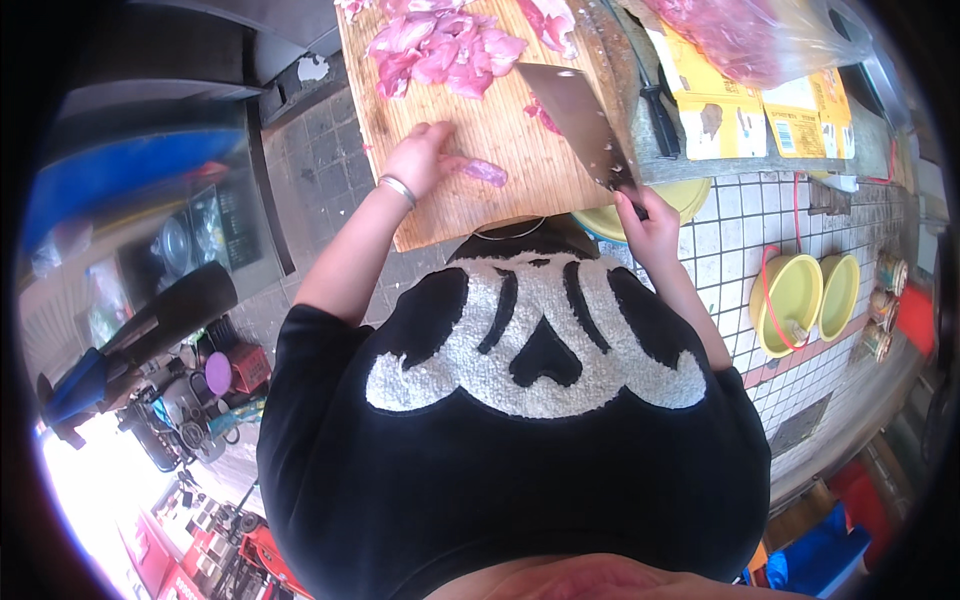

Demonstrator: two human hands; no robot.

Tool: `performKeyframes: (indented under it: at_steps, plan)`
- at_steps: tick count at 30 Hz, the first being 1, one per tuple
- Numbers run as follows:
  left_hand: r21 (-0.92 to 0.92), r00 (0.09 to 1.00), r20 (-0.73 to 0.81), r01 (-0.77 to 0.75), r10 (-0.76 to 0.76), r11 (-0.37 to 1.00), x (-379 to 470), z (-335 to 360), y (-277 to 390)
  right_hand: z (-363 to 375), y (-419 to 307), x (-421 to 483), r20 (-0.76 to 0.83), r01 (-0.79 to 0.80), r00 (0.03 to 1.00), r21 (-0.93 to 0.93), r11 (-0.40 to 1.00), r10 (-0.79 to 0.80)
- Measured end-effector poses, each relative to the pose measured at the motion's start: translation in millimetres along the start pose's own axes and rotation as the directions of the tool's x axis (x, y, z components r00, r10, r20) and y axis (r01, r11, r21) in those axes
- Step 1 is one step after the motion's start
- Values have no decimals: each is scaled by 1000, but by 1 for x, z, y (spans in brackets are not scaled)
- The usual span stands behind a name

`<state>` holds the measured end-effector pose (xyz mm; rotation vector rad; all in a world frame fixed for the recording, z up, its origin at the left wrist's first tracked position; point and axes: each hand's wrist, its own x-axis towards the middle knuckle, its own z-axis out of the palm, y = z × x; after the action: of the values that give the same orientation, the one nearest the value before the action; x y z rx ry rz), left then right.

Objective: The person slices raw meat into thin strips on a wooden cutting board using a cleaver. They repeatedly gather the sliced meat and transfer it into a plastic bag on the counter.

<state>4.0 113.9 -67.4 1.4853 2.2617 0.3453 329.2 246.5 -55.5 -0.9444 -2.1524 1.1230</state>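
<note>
On a thick wooden cutting board point(495, 202), my left hand point(420, 157) rests near the left edge, its fingers at a small strip of raw meat point(486, 172); whether they pinch it is hard to tell. My right hand point(651, 223) grips the handle of a wide-bladed meat cleaver point(574, 112) at the board's right edge, the blade slanting up and left over the wood. Beyond both hands lies a pile of sliced raw meat point(450, 52). A longer piece of raw meat point(553, 24) is at the top right of the board, and a small scrap point(541, 116) sits beside the blade.
Right of the board, a black-handled tool point(660, 120) and yellow printed cardboard point(724, 127) lie on a worn counter, with a clear plastic bag of raw meat point(757, 37) on the cardboard. Yellow basins point(786, 300) and a red hose point(766, 281) are lower right, by white tiles.
</note>
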Motion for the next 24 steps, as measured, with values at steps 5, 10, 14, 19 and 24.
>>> performKeyframes:
  at_steps: [5, 10, 14, 19, 24]
  plan:
    - [211, 762, -430, -438, 485, 874, -38, 19, 9, 6, -28, 18, 359, 181, 932, -325, 928, -56]
    - [82, 804, -425, -424, 416, 902, -37, 56, 23, 0, -51, 29, 594, 235, 792, -509, 828, 140]
    - [62, 810, -420, -424, 409, 904, -34, 60, 18, 28, -69, 55, 661, 174, 704, -514, 840, 260]
    - [47, 814, -398, -443, 423, 895, -38, 61, 18, 67, -75, 81, 684, 214, 713, -419, 882, 153]
    - [3, 823, -391, -447, 412, 895, -40, 63, 16, 1, -55, 51, 654, 254, 730, -529, 809, 198]
